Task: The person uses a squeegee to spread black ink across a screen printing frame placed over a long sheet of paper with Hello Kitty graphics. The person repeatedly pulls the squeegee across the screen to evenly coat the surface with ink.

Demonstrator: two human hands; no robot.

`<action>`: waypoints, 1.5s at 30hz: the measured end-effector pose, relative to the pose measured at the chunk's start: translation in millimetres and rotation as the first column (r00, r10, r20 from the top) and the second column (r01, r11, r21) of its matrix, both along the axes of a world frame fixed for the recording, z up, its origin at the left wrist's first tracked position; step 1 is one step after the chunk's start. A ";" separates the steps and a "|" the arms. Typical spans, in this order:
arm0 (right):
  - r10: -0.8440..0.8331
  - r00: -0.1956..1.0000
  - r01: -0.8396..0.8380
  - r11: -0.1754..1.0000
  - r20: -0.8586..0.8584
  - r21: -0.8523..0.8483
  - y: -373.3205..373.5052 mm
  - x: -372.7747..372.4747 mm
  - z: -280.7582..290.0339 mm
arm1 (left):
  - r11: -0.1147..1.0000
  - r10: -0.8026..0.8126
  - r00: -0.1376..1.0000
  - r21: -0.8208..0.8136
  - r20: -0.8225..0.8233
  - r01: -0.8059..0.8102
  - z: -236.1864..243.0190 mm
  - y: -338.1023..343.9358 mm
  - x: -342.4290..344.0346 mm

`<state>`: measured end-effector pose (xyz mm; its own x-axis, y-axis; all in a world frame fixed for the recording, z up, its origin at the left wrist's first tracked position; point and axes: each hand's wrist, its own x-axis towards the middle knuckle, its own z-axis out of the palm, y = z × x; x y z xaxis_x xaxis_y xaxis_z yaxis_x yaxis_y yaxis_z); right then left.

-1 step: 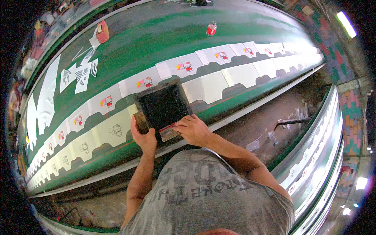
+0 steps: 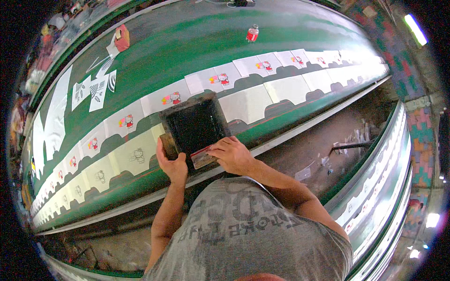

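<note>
A dark printing screen (image 2: 194,122) lies over the lower row of white fabric pieces (image 2: 241,105) on a long green table (image 2: 201,61). My left hand (image 2: 172,164) is closed on the screen's wooden side block at its left. My right hand (image 2: 230,154) grips a squeegee (image 2: 201,157) with a red strip at the screen's near end. Pieces to the left in that row carry faint outline prints of a cartoon cat (image 2: 137,156). The farther row carries coloured prints of the cat (image 2: 220,79). What lies under the screen is hidden.
A plastic bottle (image 2: 252,33), a reddish box (image 2: 122,38), white cut sheets (image 2: 89,91) and a cabled dark device (image 2: 241,3) are on the table. A metal rail (image 2: 281,143) runs along its near edge. Another table with white pieces (image 2: 375,187) stands at the right, past a littered floor (image 2: 309,173).
</note>
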<state>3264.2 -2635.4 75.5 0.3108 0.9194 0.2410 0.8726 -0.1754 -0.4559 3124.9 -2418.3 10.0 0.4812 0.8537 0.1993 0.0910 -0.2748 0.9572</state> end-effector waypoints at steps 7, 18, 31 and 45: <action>-0.074 0.997 0.072 0.987 0.010 0.142 -85.4 73.9 -7.9 | 0.984 -0.020 0.999 0.178 -0.041 0.027 -0.3 -76.5 84.3; 0.042 0.999 -0.046 0.993 0.034 0.106 -167.3 169.1 -3.5 | 0.994 0.006 0.999 -0.110 0.053 0.000 -7.2 -166.6 174.8; 0.269 0.963 -0.265 0.915 -0.030 -0.305 -124.2 237.0 29.0 | 0.987 0.015 0.998 -0.159 0.067 -0.004 -25.5 -168.4 186.3; 0.091 0.993 -0.069 0.963 0.072 -0.259 -21.1 293.9 -0.8 | 0.933 -0.048 0.962 -0.332 0.270 0.140 -53.4 -148.1 176.5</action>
<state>3558.2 -2656.5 74.7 0.2225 0.9748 0.0163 0.9212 -0.2047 -0.3309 3301.4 -2566.4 -43.4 0.5350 0.8444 0.0269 -0.1769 0.0808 0.9809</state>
